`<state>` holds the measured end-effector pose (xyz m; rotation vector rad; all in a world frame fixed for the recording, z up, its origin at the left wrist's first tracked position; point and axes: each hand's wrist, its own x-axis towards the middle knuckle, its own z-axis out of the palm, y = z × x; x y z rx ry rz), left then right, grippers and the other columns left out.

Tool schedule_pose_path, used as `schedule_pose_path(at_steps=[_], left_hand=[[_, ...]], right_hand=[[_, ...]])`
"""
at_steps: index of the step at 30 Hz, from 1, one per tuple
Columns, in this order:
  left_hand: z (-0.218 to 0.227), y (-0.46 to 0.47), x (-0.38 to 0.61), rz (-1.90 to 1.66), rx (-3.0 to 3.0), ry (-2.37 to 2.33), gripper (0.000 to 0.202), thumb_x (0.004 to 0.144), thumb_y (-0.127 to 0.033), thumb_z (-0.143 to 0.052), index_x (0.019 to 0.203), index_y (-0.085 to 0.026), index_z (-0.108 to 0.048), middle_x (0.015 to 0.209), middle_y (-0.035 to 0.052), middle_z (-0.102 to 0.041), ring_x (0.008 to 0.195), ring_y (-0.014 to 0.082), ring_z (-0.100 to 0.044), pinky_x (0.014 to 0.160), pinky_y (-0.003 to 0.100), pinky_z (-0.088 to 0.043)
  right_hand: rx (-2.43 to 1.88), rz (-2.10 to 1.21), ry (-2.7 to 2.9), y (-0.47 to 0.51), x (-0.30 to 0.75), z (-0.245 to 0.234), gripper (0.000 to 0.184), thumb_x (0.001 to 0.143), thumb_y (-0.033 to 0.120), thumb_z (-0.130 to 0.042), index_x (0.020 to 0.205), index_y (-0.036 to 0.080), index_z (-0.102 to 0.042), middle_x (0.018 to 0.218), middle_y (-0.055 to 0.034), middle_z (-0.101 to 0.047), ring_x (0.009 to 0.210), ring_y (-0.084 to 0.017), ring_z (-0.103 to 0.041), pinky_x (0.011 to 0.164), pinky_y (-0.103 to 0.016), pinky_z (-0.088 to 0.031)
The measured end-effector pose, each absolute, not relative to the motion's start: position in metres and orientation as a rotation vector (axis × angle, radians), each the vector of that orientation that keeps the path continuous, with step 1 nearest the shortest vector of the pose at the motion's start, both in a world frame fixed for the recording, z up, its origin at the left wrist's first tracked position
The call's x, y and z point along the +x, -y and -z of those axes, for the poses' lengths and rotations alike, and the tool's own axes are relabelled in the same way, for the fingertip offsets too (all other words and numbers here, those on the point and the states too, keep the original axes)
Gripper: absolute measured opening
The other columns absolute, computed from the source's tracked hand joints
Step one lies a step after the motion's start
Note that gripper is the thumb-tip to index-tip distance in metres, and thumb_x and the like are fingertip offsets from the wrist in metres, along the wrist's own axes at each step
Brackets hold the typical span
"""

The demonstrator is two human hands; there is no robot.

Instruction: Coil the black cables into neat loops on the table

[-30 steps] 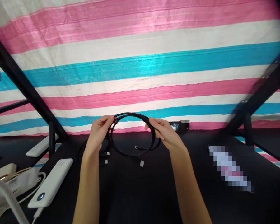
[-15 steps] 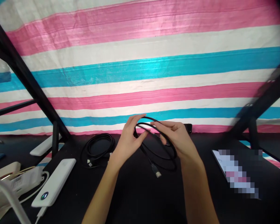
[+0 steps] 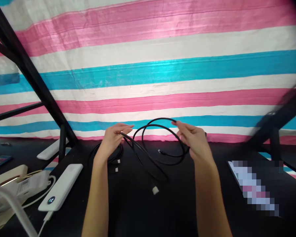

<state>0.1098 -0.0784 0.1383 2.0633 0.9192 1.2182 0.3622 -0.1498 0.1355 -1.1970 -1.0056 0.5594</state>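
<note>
Between my hands a black USB cable (image 3: pixel 160 161) hangs in loose loops above the dark tabletop. My left hand (image 3: pixel 113 140) is closed on one side of the loops, the strands running out from between thumb and fingers. With thumb and fingers pinched, my right hand (image 3: pixel 193 138) grips the upper right side of the loops. One metal USB plug (image 3: pixel 155 190) dangles low in the middle, and a smaller plug (image 3: pixel 160 151) shows inside the loops. Behind my left wrist lies a second coiled black cable (image 3: pixel 118 153), partly hidden, with two light plug ends beside it.
A white power bank (image 3: pixel 61 187) with a lit display and a plugged-in cable lies at left. Beyond it are a white power strip (image 3: pixel 29 186) and another white power bank (image 3: pixel 50 149). A phone (image 3: pixel 254 187) with a blurred screen lies right. Black frame bars (image 3: pixel 37 82) stand before striped sheeting.
My hands have moved apart, the left one going leftward. The cable's loops have spread wider between them, and the hanging USB plug has swung slightly left.
</note>
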Motion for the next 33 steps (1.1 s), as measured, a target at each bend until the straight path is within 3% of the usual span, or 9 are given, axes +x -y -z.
schedule_pose_path(at_steps=[3, 6, 11, 15, 20, 23, 26, 29, 33], left_hand=[[-0.134, 0.074, 0.091, -0.957, 1.945, -0.995, 0.029, 0.075, -0.038, -0.063, 0.057, -0.018, -0.07, 0.049, 0.0042, -0.061, 0.052, 0.0167, -0.059, 0.052, 0.026, -0.047], [-0.129, 0.068, 0.076, -1.028, 1.798, -0.864, 0.032, 0.071, -0.038, -0.065, 0.045, -0.018, -0.063, 0.03, -0.0014, -0.04, 0.042, 0.0153, -0.054, 0.049, 0.025, -0.044], [-0.118, 0.048, 0.073, -1.444, 1.518, -0.565, 0.044, 0.071, -0.049, -0.066, 0.042, -0.018, -0.051, 0.032, -0.0051, -0.027, 0.036, 0.0071, -0.034, 0.041, 0.02, -0.03], [-0.119, 0.045, 0.08, -1.511, 1.502, -0.62, 0.04, 0.066, -0.049, -0.07, 0.047, -0.019, -0.054, 0.041, -0.0029, -0.037, 0.049, 0.0106, -0.045, 0.05, 0.022, -0.037], [-0.14, 0.08, 0.089, -0.655, 1.992, -0.638, 0.019, 0.057, -0.028, -0.078, 0.073, -0.02, -0.073, 0.06, 0.0014, -0.056, 0.056, 0.0126, -0.052, 0.053, 0.024, -0.041], [-0.151, 0.098, 0.096, -0.197, 2.077, -0.559, 0.044, 0.061, -0.027, -0.075, 0.104, -0.026, -0.069, 0.064, -0.0009, -0.056, 0.058, 0.0134, -0.056, 0.055, 0.023, -0.043], [-0.154, 0.101, 0.1, -0.023, 2.064, -0.45, 0.061, 0.057, -0.029, -0.079, 0.116, -0.029, -0.062, 0.069, -0.002, -0.059, 0.061, 0.0129, -0.056, 0.059, 0.022, -0.043], [-0.15, 0.096, 0.105, -0.136, 2.042, -0.564, 0.046, 0.066, -0.036, -0.073, 0.109, -0.024, -0.064, 0.062, -0.0037, -0.054, 0.057, 0.0103, -0.051, 0.055, 0.021, -0.039], [-0.143, 0.093, 0.126, -0.82, 1.936, -0.674, 0.026, 0.08, -0.042, -0.058, 0.073, -0.017, -0.061, 0.05, -0.0055, -0.038, 0.048, 0.007, -0.035, 0.05, 0.021, -0.029]], right_hand=[[-1.116, -0.417, 0.751, 0.157, 0.387, -0.137, 0.033, 0.068, 0.048, -0.069, 0.072, 0.015, -0.068, 0.052, 0.0042, -0.051, 0.035, -0.002, -0.023, 0.038, -0.023, -0.013], [-0.98, -0.315, 0.522, 0.174, 0.413, -0.14, 0.028, 0.07, 0.039, -0.071, 0.073, 0.012, -0.066, 0.048, 0.007, -0.042, 0.034, -0.001, -0.021, 0.037, -0.026, -0.009], [-0.787, -0.428, 0.313, 0.2, 0.439, -0.144, 0.021, 0.085, 0.03, -0.057, 0.076, 0.013, -0.065, 0.045, 0.0104, -0.027, 0.033, -0.001, -0.015, 0.035, -0.024, -0.009], [-0.78, -0.433, 0.298, 0.203, 0.436, -0.148, 0.027, 0.09, 0.029, -0.05, 0.073, 0.013, -0.064, 0.044, 0.0106, -0.025, 0.034, -0.002, -0.011, 0.034, -0.024, -0.01], [-0.754, -0.425, 0.324, 0.194, 0.421, -0.153, 0.025, 0.09, 0.028, -0.048, 0.078, 0.013, -0.063, 0.042, 0.0111, -0.025, 0.034, -0.003, -0.011, 0.035, -0.024, -0.009], [-0.673, -0.461, 0.297, 0.193, 0.422, -0.152, 0.025, 0.09, 0.027, -0.049, 0.074, 0.012, -0.062, 0.041, 0.0112, -0.024, 0.034, -0.002, -0.011, 0.034, -0.02, -0.009], [-0.591, -0.489, 0.255, 0.198, 0.431, -0.149, 0.03, 0.093, 0.028, -0.044, 0.076, 0.012, -0.063, 0.039, 0.0119, -0.023, 0.032, -0.002, -0.01, 0.032, -0.016, -0.01], [-0.629, -0.44, 0.368, 0.206, 0.434, -0.148, 0.03, 0.092, 0.031, -0.045, 0.077, 0.012, -0.064, 0.038, 0.0124, -0.022, 0.032, -0.001, -0.009, 0.03, -0.014, -0.011], [-1.019, -0.464, 0.752, 0.206, 0.419, -0.15, 0.029, 0.073, 0.039, -0.07, 0.071, 0.011, -0.064, 0.038, 0.0084, -0.035, 0.033, -0.001, -0.026, 0.033, -0.015, -0.018]])
